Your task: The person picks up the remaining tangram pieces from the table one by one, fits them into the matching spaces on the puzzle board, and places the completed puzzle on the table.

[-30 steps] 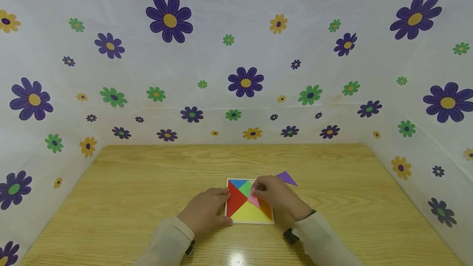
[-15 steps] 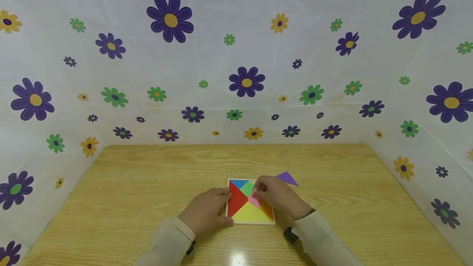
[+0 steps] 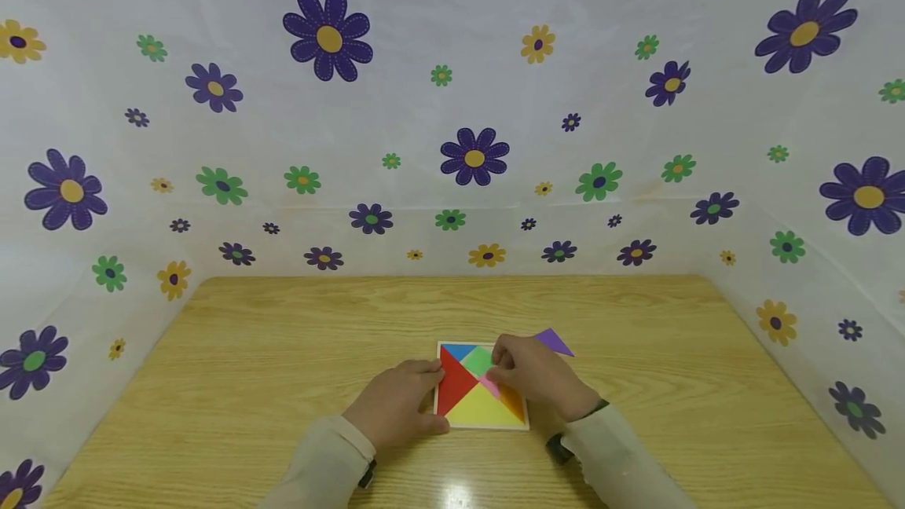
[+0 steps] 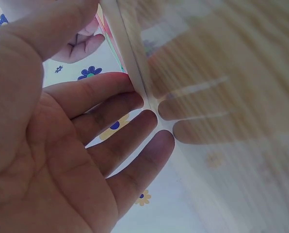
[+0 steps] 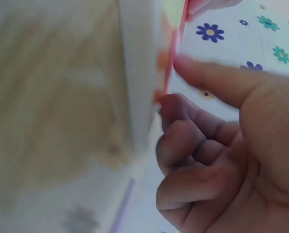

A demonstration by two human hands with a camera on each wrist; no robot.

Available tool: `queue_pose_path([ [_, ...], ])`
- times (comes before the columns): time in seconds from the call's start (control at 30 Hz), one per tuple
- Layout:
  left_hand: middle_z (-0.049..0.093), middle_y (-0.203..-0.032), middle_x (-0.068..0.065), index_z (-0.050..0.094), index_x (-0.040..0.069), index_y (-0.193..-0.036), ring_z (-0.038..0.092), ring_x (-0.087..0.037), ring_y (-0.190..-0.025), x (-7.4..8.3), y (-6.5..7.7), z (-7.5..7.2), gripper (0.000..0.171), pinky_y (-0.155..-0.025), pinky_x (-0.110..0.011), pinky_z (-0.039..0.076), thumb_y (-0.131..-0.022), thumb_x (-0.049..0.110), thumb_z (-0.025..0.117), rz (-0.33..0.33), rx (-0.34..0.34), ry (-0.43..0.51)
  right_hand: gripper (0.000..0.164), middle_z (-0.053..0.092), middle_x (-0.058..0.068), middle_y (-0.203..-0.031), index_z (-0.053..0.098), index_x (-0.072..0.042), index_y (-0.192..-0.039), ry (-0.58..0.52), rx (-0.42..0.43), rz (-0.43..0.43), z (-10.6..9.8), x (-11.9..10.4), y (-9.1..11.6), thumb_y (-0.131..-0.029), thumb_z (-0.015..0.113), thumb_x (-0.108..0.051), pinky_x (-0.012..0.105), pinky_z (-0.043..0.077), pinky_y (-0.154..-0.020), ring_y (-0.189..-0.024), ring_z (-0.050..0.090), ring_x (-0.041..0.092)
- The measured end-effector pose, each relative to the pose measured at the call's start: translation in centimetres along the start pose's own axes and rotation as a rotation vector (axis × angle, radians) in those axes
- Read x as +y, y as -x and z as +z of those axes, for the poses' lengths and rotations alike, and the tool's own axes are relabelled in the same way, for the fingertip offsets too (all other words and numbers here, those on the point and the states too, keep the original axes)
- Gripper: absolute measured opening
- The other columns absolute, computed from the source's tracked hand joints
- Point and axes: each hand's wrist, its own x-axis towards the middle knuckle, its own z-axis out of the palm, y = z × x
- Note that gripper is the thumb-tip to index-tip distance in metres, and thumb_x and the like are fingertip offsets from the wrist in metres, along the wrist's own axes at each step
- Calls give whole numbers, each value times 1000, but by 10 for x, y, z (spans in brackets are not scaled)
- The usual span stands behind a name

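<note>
A square tangram tray (image 3: 488,428) lies on the table. In it are a red triangle (image 3: 453,385), a yellow triangle (image 3: 484,408), an orange piece (image 3: 512,402), a blue piece (image 3: 456,351) and a green piece (image 3: 477,360). My left hand (image 3: 396,403) rests at the tray's left side, its fingertips against the wooden edge in the left wrist view. Over the tray's right half, my right hand (image 3: 540,374) pinches a pink tangram piece (image 3: 489,386) between thumb and index finger. The hand covers most of that piece and the tray's upper right corner.
Behind my right hand, a purple triangle (image 3: 555,342) lies on the wooden table (image 3: 297,336), outside the tray. A white curtain (image 3: 396,100) printed with flowers encloses the table at the back and both sides.
The pink piece has shifted slightly right in my right hand and shows less; more of the green piece is visible. My left hand stays at the tray's edge.
</note>
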Motion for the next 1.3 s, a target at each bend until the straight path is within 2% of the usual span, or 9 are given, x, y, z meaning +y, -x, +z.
queue_pose_path([
  [0.13,51,-139,-2,55,9,-134,46,-22,-128,-1,0,1,76,-102,-39,43,-77,57,69,-7,-1,3,25,55,-6,-76,63,-14,-94,123,-28,-20,-3,-5,2,-80,76,-31,27,45,-59,-66,50,12],
  [0.33,50,-140,-2,55,9,-134,45,-22,-129,0,0,0,76,-103,-40,43,-77,58,69,-14,-6,5,25,51,-3,-87,67,-17,-92,260,1,-140,-2,-6,3,-78,78,-34,27,44,-65,-79,45,14],
  [0.53,50,-140,-2,55,9,-134,46,-22,-129,1,1,-2,76,-102,-40,43,-78,57,69,-6,-3,6,34,57,-3,-101,69,-16,-105,273,18,-193,2,-2,2,-80,74,-39,28,49,-77,-91,50,13],
  [0.73,51,-140,-3,55,8,-134,46,-22,-128,2,1,-3,75,-102,-39,43,-78,56,70,-2,0,-1,34,57,-3,-102,69,-16,-108,266,-2,-229,1,-2,2,-83,72,-38,30,49,-79,-93,49,13],
  [1.0,51,-139,-3,55,8,-134,46,-22,-129,2,1,-3,75,-102,-39,43,-78,55,70,-10,-12,0,27,53,-5,-89,66,-17,-91,334,6,-179,-4,-2,2,-78,76,-38,28,44,-70,-83,46,14],
  [1.3,51,-140,-3,55,8,-134,46,-23,-129,2,1,-3,75,-104,-39,41,-78,55,70,-12,-13,-2,23,49,-6,-79,64,-17,-83,343,6,-204,-5,-3,3,-77,78,-34,25,41,-64,-75,43,12],
])
